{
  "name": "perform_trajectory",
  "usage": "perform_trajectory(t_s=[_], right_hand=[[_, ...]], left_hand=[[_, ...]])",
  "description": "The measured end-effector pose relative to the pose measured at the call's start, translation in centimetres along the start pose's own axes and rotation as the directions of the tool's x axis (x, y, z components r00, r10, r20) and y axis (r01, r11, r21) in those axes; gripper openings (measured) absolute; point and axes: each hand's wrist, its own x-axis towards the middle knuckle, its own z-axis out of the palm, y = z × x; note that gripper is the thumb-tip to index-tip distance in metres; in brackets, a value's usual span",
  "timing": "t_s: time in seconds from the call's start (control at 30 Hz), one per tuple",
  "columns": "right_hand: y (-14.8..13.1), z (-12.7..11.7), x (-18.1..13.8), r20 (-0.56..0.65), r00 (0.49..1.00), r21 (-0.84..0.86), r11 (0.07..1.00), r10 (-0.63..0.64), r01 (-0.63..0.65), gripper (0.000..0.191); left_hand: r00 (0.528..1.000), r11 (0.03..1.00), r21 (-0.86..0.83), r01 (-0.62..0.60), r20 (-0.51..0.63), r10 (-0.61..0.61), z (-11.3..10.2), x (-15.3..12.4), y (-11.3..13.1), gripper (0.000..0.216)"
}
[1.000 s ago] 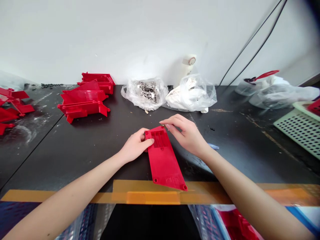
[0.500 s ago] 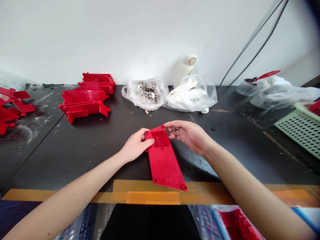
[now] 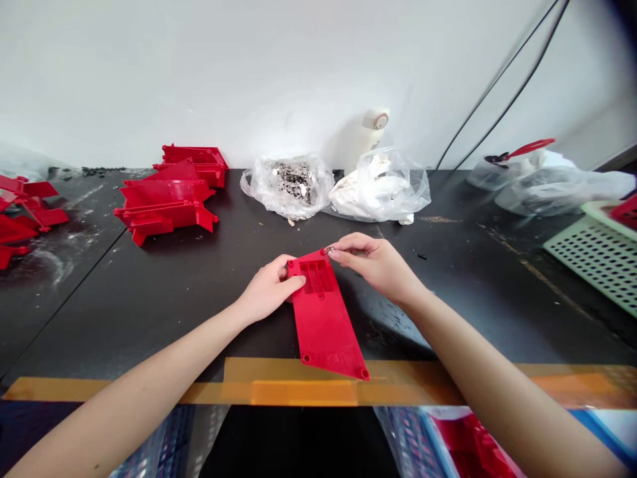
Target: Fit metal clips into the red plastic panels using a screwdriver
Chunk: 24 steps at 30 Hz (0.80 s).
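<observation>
A flat red plastic panel (image 3: 326,318) lies on the black table (image 3: 199,285), its near end over the tape strip at the front edge. My left hand (image 3: 269,289) grips the panel's far left corner, thumb on top. My right hand (image 3: 375,262) pinches something tiny and metallic with thumb and forefinger at the panel's far right corner hole; what it holds is too small to name.
A stack of red plastic housings (image 3: 169,192) sits at the back left, more red parts (image 3: 24,212) at the far left. A clear bag of small metal pieces (image 3: 293,182) and a bag of white items (image 3: 378,189) lie behind the panel. A green basket (image 3: 597,255) stands right.
My right hand turned palm-up half a second ago, then rolled back palm-down, bringing its pinched fingertips to the panel's far right corner. The left hand and panel stayed put.
</observation>
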Motion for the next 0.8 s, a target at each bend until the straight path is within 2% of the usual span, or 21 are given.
perform_trajectory(t_s=[0.03,0.1,0.17,0.23,0.3,0.53,0.8], right_hand=[[-0.1,0.0,0.0,-0.010,0.996,-0.107,0.990,-0.093,0.091,0.018],[-0.4,0.0,-0.2,0.057,0.968,-0.284,0.926,-0.244,0.250,0.016],[-0.8,0.1,-0.3,0.187,0.926,-0.391,0.839,-0.329,0.377,0.021],[-1.0,0.2,-0.4,0.264,0.889,-0.460,0.761,-0.375,0.458,0.021],[-1.1,0.4,-0.3,0.280,0.879,-0.522,0.708,-0.385,0.476,0.020],[-0.8,0.8,0.1,0.349,0.863,-0.609,0.612,-0.365,0.505,0.021],[-0.7,0.9,0.2,0.317,0.877,-0.615,0.625,-0.361,0.480,0.017]], left_hand=[[1.000,1.000,-0.001,-0.001,0.001,0.001,0.0,0.0,0.0,0.024],[1.000,1.000,-0.002,-0.005,0.002,0.005,0.0,0.0,-0.1,0.025],[1.000,1.000,0.002,-0.010,0.000,0.010,0.0,0.1,-0.1,0.025],[1.000,1.000,0.007,-0.015,-0.005,0.015,0.0,0.1,-0.1,0.024],[1.000,1.000,0.010,-0.019,-0.009,0.019,0.0,0.1,-0.1,0.025],[0.999,0.999,0.037,-0.029,-0.013,0.030,-0.1,0.2,-0.4,0.028],[0.999,0.999,0.044,-0.032,-0.012,0.032,-0.1,0.3,-0.5,0.028]])
